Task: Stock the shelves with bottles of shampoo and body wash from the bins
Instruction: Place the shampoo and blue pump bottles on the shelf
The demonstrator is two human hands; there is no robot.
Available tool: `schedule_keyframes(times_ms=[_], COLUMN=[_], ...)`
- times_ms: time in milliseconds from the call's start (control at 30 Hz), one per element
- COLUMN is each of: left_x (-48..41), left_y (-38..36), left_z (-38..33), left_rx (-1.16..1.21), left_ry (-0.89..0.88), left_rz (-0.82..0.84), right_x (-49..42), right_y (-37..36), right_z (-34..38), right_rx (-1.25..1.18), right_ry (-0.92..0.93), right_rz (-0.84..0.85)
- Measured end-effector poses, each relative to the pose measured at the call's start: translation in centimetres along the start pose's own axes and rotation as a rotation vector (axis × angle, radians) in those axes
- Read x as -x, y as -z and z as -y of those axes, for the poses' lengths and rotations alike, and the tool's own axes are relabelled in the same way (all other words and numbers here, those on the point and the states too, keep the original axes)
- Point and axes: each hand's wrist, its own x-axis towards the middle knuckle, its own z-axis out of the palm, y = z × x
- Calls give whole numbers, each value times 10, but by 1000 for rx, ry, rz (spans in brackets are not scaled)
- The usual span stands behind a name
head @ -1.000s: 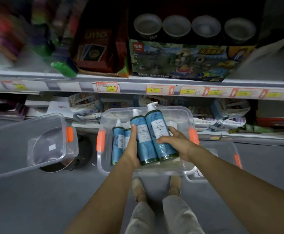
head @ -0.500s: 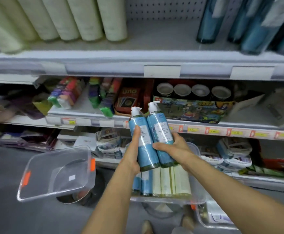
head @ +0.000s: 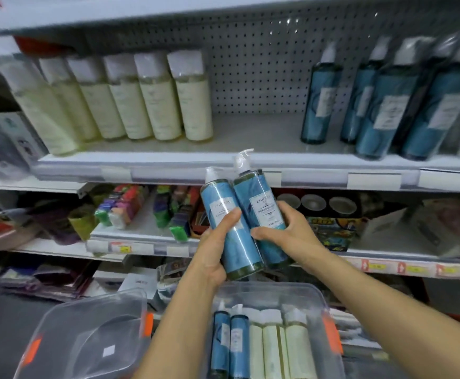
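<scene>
Left hand (head: 212,250): wrapped round the left blue bottle (head: 219,199), thumb laid across its white label, the other fingers hidden behind it.
Right hand (head: 286,233): curled round the right blue bottle (head: 253,196), thumb on the front low down, fingers round the far side.
Held bottles: touching side by side and tilted, pump tops leaning away from the person. They are in the air above the clear bin (head: 316,296) and in front of the upper shelf's front edge (the right one's pump overlaps that edge in view).
Upper shelf (head: 250,138): white, with a pegboard back (head: 250,64).
Cream bottles (head: 155,105): a row standing at the upper shelf's left end, reaching close to its front edge.
Shelf blue bottles (head: 382,105): a group standing at the upper shelf's right end, well apart from the cream row.
Clear bin: low in view, with orange latches on its sides.
Bin blue bottles (head: 230,343): two lying along the bin's left side.
Bin cream bottles (head: 281,348): just beside them toward the right side (exact count unclear).
Second clear bin (head: 92,332): to the left of the first, tilted, also with orange latches.
Lower shelf (head: 141,233): coloured packs (head: 125,206) near its front edge, blurred.
</scene>
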Motion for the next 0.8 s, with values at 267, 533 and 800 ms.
schedule_keyframes(times_ms=[267, 533, 800], left_x=[0, -16, -26], left_y=[-67, -103, -118], left_z=[-46, -60, -57], left_rx=[-57, -56, -66], left_ry=[-97, -95, -114], left_rz=[36, 1, -26], right_x=[-18, -55, -98], right_y=[33, 75, 112], right_z=[51, 89, 110], right_rx=[-37, -79, -89], right_ry=[88, 193, 221], right_rz=[-125, -392, -510])
